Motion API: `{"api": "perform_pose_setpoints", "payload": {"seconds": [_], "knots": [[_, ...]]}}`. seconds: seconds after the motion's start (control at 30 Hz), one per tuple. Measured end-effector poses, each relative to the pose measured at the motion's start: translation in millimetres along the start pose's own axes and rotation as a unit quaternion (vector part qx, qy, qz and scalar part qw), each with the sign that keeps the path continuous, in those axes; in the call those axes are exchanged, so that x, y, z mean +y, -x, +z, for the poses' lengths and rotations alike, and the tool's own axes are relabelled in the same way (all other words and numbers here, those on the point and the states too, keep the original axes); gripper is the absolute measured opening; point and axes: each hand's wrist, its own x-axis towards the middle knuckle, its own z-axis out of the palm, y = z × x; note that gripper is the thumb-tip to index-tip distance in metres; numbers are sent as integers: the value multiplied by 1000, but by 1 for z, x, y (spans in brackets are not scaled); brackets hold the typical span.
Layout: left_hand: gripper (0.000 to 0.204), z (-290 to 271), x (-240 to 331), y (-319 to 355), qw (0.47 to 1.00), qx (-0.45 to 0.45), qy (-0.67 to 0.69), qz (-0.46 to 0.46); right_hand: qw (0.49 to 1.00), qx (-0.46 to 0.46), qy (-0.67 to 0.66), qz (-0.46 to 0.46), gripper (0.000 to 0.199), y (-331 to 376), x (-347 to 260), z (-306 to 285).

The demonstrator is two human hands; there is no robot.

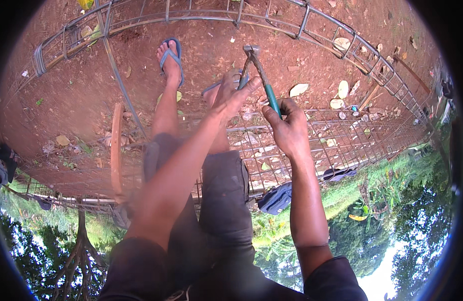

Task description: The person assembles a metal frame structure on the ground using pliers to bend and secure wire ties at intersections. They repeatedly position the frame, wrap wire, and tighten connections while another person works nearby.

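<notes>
Rusty pincers point(260, 70) with green handle sleeves are held out over the ground in front of me, their jaws pointing away. Around the end of one green handle, my right hand point(290, 125) is closed, thumb along it. My left hand point(235, 93) is at the other handle, its fingers curled around it; part of the grip is hidden behind the hand. The handles stand apart in a narrow V. Beneath the pincers are reddish soil point(211, 40) and one of my feet in a blue flip-flop point(206, 91).
A long rebar cage point(216, 18) curves across the far side. Steel mesh point(342, 133) runs close by my legs. At the left lies a curved wooden strip point(116, 150); a dark blue bag point(275, 199) rests by the mesh. Dry leaves point(298, 90) litter the soil.
</notes>
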Motion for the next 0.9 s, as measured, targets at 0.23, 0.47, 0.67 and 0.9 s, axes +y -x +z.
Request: {"api": "perform_pose_setpoints", "payload": {"seconds": [0.23,0.47,0.67,0.9], "knots": [[111,-3,-4,-19,999,23,16,-39,993,-60,101,15,31,-26,-42,-27],[91,-4,-2,-38,980,-83,181,0,992,-85,91,3,33,-33,-39,-29],[105,2,47,-23,962,-79,257,-38,994,-77,77,4,32,-44,-47,-25],[50,1,66,-16,992,-16,112,-63,997,-53,43,27,29,-38,-36,-14]]}}
